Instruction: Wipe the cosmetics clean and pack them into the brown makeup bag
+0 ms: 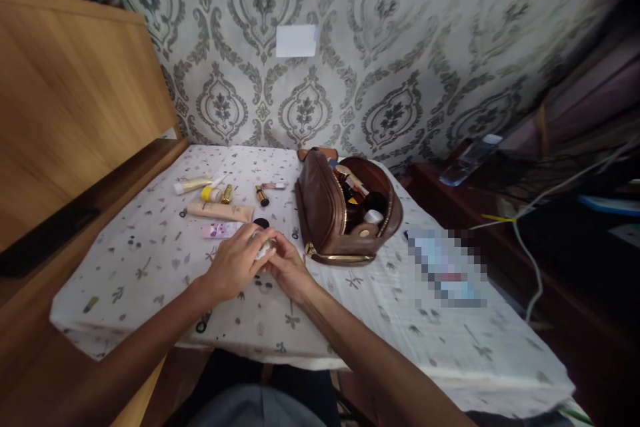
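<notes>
Whitish item (265, 249) sits btwn the person's two hands, above the patterned cloth on the desk (165, 320). Left hand (235, 260) has its fingers curled over the top; right hand (290, 268) is bent round the other side, so both seem to have hold of it w/ little gap.

Taking the hands as clock ctr: brown bag (321, 203) stands unzipped at 2 o'clock w/ cosmetics inside; peach tube (220, 211) & lilac tube (217, 231) approx. 10, yellow jar (211, 195) 11, dark-gold bottle (261, 195) 12.

Prob. partway: several pcs. lie out, others are in the bag, & the held one isn't set down yet. Can't tell which way pcs. are going.

Fingers hide most of the held item, so type/label unclear. Black lid (261, 221) at 12 o'clock: can't tell if attached. Bag's lower contents hidden; pixelated item (447, 273) at 3 o'clock unreadable.
</notes>
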The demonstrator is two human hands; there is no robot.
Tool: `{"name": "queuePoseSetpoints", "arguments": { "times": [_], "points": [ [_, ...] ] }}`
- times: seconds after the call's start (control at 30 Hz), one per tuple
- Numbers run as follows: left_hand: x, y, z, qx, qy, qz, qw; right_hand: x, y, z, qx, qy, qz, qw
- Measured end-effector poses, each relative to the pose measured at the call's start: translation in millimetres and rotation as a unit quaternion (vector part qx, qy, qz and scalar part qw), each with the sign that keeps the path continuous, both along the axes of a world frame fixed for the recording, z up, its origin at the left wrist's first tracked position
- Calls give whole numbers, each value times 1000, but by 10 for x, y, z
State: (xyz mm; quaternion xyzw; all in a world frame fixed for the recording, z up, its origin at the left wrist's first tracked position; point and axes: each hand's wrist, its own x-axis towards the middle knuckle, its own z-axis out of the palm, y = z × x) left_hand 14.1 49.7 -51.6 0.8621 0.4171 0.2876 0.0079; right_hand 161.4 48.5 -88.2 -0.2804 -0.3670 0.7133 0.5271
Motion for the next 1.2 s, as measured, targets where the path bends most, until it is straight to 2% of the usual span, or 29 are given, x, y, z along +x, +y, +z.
{"name": "queuePoseSetpoints", "arguments": {
  "times": [0.07, 0.17, 0.27, 0.33, 0.4, 0.47, 0.53, 0.6, 0.77, 0.87, 0.93, 1.07, 1.2],
  "points": [
    [47, 28, 78, -7, 4, 18, 1000, 10, -9, -2, 24, -34, 3, 999],
    [63, 110, 223, -57, -33, 23, 998, 35, -26, 13, 38, -59, 12, 997],
    [32, 217, 339, -163, -115, -12, 980, 61, -37, 53, 25, -32, 47, 998],
    [22, 271, 360, -244, -188, -42, 951, 75, -37, 83, 7, 4, 71, 997],
    [41, 291, 322, -311, -262, -54, 912, 86, -30, 108, -14, 42, 69, 997],
    [88, 281, 238, -340, -326, -53, 881, 93, -21, 128, -32, 69, 50, 996],
    [145, 256, 139, -339, -375, -45, 862, 93, -16, 148, -38, 79, 27, 996],
    [188, 233, 57, -318, -408, -44, 855, 82, -19, 169, -31, 70, 6, 997],
    [193, 201, -20, -267, -401, -34, 876, 19, -41, 182, 24, -19, -89, 996],
    [178, 188, -30, -225, -367, -54, 901, -8, -65, 152, 72, -103, -169, 978],
    [178, 184, -41, -209, -338, -67, 915, -10, -89, 138, 98, -152, -197, 964],
    [177, 198, -92, -212, -300, -45, 929, 18, -136, 166, 112, -212, -198, 950],
    [119, 236, -175, -185, -271, -25, 944, 61, -148, 207, 114, -181, -160, 964]
  ]
}}
